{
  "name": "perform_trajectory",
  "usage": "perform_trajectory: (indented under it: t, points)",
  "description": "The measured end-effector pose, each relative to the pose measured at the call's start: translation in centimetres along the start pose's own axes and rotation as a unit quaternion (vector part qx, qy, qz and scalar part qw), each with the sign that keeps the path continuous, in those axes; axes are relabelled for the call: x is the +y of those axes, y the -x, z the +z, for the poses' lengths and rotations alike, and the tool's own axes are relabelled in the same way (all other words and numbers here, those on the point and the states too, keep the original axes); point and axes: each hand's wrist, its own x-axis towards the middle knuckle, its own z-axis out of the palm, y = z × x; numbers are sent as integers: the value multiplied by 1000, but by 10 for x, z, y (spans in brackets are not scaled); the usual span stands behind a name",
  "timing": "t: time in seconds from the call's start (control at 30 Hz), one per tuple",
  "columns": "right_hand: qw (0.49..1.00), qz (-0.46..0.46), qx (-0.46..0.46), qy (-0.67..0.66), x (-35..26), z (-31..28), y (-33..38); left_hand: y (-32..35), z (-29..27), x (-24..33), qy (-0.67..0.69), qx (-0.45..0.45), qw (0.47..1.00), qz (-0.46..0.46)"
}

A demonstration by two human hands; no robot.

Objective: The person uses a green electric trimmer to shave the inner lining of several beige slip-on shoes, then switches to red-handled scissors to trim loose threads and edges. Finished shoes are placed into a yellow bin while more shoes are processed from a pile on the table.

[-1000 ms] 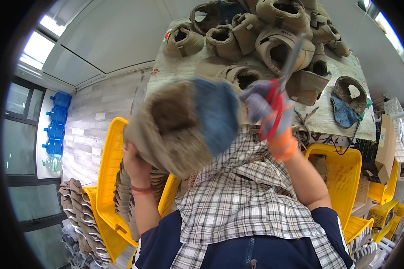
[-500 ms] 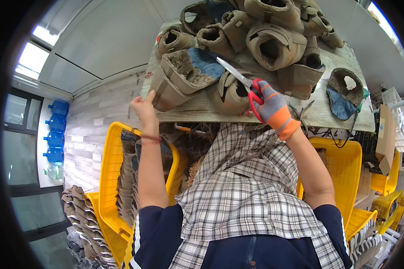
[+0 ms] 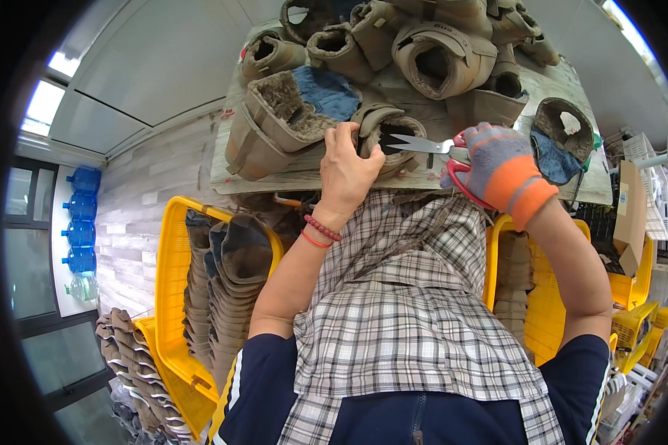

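Observation:
My bare left hand point(image 3: 346, 169) grips the left edge of a brown fleece-lined boot upper point(image 3: 404, 127) at the table's near edge. My right hand point(image 3: 497, 162), in a grey and orange glove, is closed round the red handles of a pair of scissors point(image 3: 432, 145). The blades are slightly parted and point left, over the upper's opening, towards my left thumb. To the left of that hand stand some nested boot uppers point(image 3: 263, 141) with brown fleece and a blue lining piece point(image 3: 326, 93).
More boot uppers point(image 3: 441, 63) are heaped across the table's point(image 3: 226, 159) far side. One with blue lining point(image 3: 560, 141) lies at the right. Below, yellow baskets point(image 3: 172, 297) hold stacked brown pieces point(image 3: 237, 297). A cardboard box point(image 3: 629, 215) stands at far right.
My left hand has left the nested uppers and moved right to the single upper, now gripping its edge. The scissors have swung down from pointing up-left to nearly level, and my right hand shifted right.

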Motion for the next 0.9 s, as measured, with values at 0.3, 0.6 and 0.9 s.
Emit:
perform_trajectory:
  t: [0.3,0.6,0.9]
  points:
    - [987,-43,-36,148,-23,-26,-33,-1,1,2,-7,-21,1000,-8]
    - [976,-65,-80,194,-36,-42,-41,-1,1,3,0,-19,1000,-13]
    - [984,-68,15,162,-19,-31,-34,-5,-6,8,-24,-42,998,-45]
